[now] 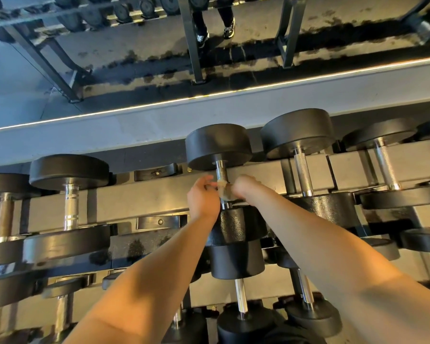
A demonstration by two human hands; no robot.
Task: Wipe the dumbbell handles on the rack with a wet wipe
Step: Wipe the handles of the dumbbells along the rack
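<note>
Left hand [202, 197] and right hand [243, 186], arms extended, both pinching crumpled pale wet wipe [224, 190] round knurled steel dumbbell handle [221, 173] | upper rack tier [139, 194]: six black round-headed dumbbells visible

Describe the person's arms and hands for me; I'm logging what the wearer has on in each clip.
Both forearms are bare as far as the picture shows, with no sleeves in view. The left hand and the right hand wear no gloves. No watch, bracelet or band shows at either wrist, and no rings can be made out. The fingers are partly hidden behind the hands.
</note>
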